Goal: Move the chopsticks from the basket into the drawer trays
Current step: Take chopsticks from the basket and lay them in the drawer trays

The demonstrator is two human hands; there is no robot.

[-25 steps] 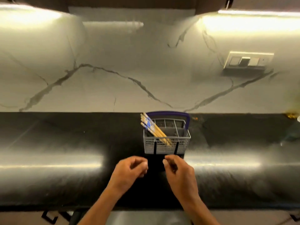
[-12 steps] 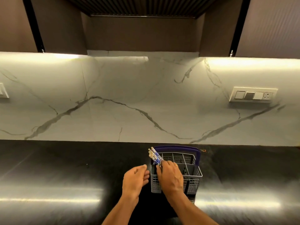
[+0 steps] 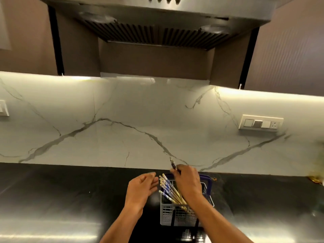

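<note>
Black countertop [image 3: 70,199] carries a grey slotted basket [image 3: 172,216] with a purple handle; chopsticks [image 3: 171,192] lean up-left from its left compartment. Right hand [image 3: 188,183], above the basket, pinches one dark-tipped chopstick [image 3: 173,163] pointing upward. Left hand [image 3: 142,188] hovers just left, fingers relaxed, holding nothing.

A grey plastic basket [image 3: 177,215] with slotted walls and a dark blue handle [image 3: 208,180] stands upright on the dark worktop [image 3: 70,199], near the pale marble wall. A bundle of chopsticks [image 3: 171,192], pale wood with blue-and-white patterned upper ends, sits in its left compartment, leaning to the left with the patterned tips fanned out above the rim. One more chopstick [image 3: 173,164] with a dark patterned end is lifted above the basket, its tip pointing up against the wall, pinched in the right hand [image 3: 188,183].
</note>
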